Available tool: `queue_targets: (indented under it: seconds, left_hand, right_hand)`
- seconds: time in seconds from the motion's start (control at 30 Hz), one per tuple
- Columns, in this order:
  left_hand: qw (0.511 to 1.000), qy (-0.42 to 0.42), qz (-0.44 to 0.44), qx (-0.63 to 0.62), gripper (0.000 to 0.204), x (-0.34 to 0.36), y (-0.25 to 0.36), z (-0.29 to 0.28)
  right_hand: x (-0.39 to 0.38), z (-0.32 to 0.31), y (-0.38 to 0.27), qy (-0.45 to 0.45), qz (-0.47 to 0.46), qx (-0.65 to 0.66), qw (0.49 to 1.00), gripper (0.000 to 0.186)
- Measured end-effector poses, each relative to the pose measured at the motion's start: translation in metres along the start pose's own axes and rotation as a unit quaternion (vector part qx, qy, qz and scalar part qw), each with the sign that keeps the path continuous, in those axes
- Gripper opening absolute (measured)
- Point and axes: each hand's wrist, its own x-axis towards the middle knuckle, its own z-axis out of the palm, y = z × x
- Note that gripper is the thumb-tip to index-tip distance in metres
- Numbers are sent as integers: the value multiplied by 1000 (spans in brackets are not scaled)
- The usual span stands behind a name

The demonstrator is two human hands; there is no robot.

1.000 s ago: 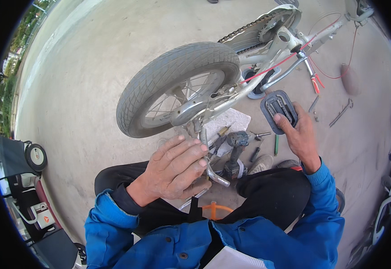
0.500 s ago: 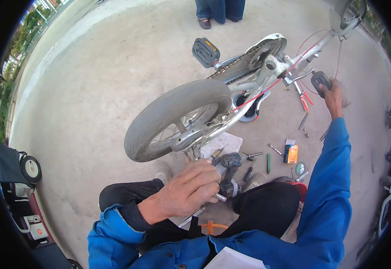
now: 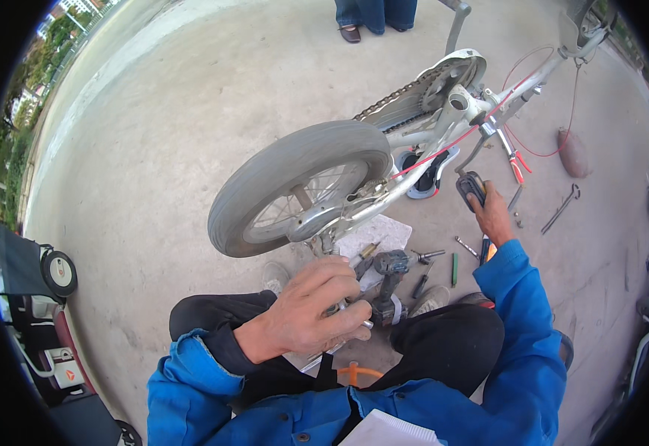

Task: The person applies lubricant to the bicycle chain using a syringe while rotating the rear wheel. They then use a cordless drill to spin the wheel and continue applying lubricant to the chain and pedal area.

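Note:
A small silver bicycle [image 3: 393, 197] stands tilted in front of me, its grey-tyred wheel [image 3: 246, 182] nearest and the crank and chain [image 3: 399, 100] beyond. My right hand [image 3: 495, 215] is closed round a black pedal [image 3: 470, 187], its crank arm pointing toward me. Close below the wheel's axle end, my left hand [image 3: 311, 306] is closed round a slim metal tool [image 3: 368, 324]. Only short bits of that tool show past the fingers, so its kind is hidden. A red cable [image 3: 443, 151] runs along the frame.
Between my feet lie a cordless drill [image 3: 391, 275], a screwdriver [image 3: 421, 282] and a green stick [image 3: 454, 269]. Red-handled pliers [image 3: 516, 167] and a brownish rounded object [image 3: 573, 154] lie right. A person's legs [image 3: 375, 15] stand at the far side. A cart [image 3: 42, 297] is at left.
My right hand has swung the pedal toward me and left, turning the crank; the opposite pedal has gone up and away. My left hand has shifted slightly, its fingers loosening around the metal tool.

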Motion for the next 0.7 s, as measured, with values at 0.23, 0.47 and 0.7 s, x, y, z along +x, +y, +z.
queue_targets:
  seconds: [0.23, 0.47, 0.7]
  left_hand:
    - [1000, 7, 7, 19, 42, -1, 0, 2]
    - [1000, 5, 15, 20, 40, -8, -5, 6]
    - [1000, -3, 20, 18, 39, -1, -5, 2]
  right_hand:
    - [59, -232, -7, 243, -43, -90, 965, 44]
    - [-92, -68, -110, 75, -175, 122, 974, 42]
    - [39, -35, 33, 179, 2, -112, 977, 37]
